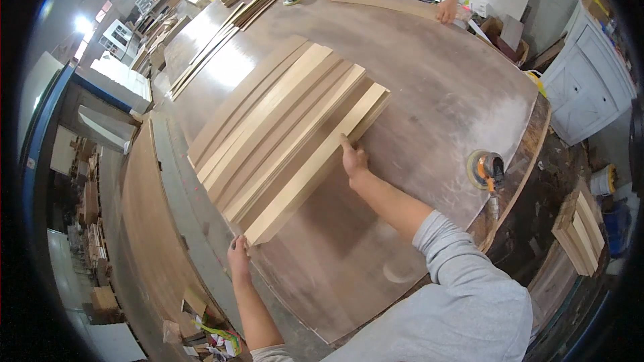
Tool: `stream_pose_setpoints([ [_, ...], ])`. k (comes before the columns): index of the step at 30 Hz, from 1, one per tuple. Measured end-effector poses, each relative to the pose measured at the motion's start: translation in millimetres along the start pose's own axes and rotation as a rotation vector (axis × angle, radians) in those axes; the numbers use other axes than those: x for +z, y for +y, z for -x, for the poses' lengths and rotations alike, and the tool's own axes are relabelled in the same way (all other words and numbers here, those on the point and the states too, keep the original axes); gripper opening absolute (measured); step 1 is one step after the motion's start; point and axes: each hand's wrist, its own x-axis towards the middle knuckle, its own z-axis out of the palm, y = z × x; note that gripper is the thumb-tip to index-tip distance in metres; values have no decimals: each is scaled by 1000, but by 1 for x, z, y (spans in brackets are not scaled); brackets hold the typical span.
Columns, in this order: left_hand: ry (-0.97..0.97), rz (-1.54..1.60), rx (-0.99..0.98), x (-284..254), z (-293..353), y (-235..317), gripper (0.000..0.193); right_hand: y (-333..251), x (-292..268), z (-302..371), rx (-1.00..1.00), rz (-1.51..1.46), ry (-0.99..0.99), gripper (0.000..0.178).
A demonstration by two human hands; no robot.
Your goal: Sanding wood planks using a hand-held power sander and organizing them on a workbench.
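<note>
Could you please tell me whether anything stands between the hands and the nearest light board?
Nothing visible does: the left hand holds the nearest board at its left end, the right hand grips its outer edge, and the other boards lie beyond it.

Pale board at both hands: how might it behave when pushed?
The pale board is probably stiff: no sag shows between the left hand and right hand. Its flat face suggests sliding, not rolling. Its slim shape suggests modest weight.
</note>
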Motion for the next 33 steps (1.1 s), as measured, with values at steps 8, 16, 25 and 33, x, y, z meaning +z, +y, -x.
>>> stream_pose_setpoints([
  [8,-25,217,-77,21,14,-10,50,-75,-103,-67,-589,270,475,87],
  [16,-52,77,-33,33,23,10,43,-148,-134,-103,-523,809,43,56],
  [25,78,63,-54,37,29,2,50,-151,-138,-99,-536,754,36,49],
  [33,177,18,-18,30,36,25,53,-166,-136,-91,-563,698,21,58],
])
